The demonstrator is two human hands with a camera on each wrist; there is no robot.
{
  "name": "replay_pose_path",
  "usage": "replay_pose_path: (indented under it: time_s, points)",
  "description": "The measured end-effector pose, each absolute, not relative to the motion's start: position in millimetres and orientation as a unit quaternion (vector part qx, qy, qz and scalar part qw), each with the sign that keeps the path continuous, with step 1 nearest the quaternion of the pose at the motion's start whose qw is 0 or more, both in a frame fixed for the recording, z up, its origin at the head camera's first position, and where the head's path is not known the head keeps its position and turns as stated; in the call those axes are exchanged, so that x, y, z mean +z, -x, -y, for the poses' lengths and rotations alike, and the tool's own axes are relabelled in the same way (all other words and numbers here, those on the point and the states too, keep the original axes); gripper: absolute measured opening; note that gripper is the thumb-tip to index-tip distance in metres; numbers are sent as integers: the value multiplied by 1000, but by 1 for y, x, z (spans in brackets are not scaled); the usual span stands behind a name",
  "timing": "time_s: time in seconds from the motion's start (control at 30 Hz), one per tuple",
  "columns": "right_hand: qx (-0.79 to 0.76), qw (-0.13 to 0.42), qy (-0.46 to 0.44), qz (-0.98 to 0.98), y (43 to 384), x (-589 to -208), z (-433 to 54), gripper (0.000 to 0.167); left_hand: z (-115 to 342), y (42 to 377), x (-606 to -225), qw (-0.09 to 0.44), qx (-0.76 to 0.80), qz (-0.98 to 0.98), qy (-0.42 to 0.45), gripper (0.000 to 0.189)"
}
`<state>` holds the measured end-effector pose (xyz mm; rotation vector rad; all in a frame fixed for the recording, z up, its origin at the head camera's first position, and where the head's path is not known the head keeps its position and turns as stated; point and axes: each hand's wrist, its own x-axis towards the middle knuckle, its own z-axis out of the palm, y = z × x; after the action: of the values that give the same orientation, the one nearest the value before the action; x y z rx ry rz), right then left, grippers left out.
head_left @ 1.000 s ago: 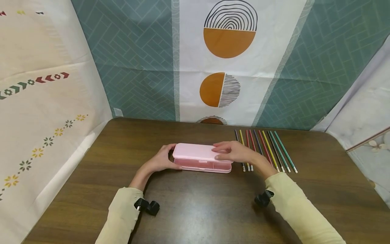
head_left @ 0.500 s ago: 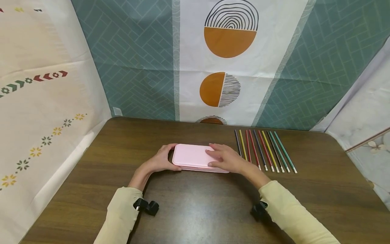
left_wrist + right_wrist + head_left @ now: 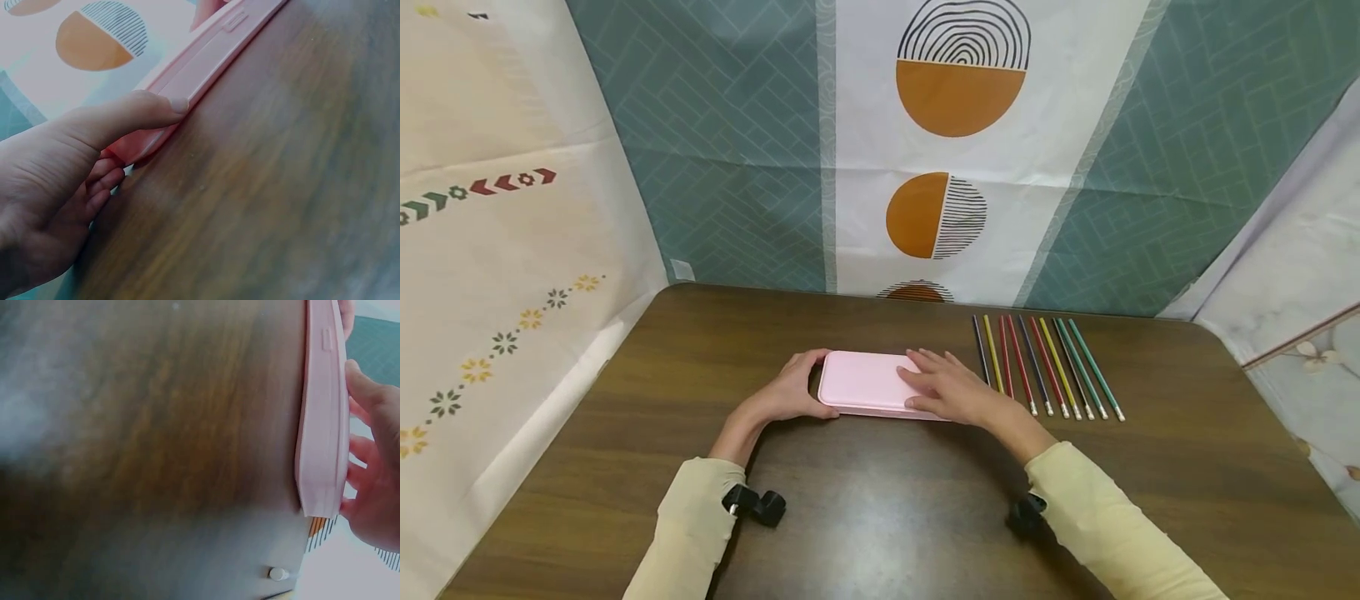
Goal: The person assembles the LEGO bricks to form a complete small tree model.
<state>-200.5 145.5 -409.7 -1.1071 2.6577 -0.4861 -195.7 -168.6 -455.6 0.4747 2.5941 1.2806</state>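
A pink pencil case lies on the wooden table with its lid down. My left hand grips the case's left end, thumb along the front side and fingers round behind the end. In the left wrist view that thumb presses on the front wall near the corner. My right hand rests on the right part of the lid with fingers spread and nearly straight. The right wrist view shows its fingers along the lid's edge. The inside of the case is hidden.
Several pencils in blue, yellow, red, black and green lie in a row right of the case, erasers toward me. The brown table meets a patterned cloth backdrop behind, with more cloth at both sides.
The lid, partly raised a second ago with the inside showing, has come down onto the base. My right hand moved down and left with it; my left hand kept its grip.
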Motion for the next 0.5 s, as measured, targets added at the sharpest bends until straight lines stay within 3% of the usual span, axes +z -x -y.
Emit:
replay_pose_path:
  time_s: [0.5]
  points:
    - [-127, 93, 376, -913, 198, -418, -149, 64, 166, 195, -465, 103, 440, -877, -160, 104]
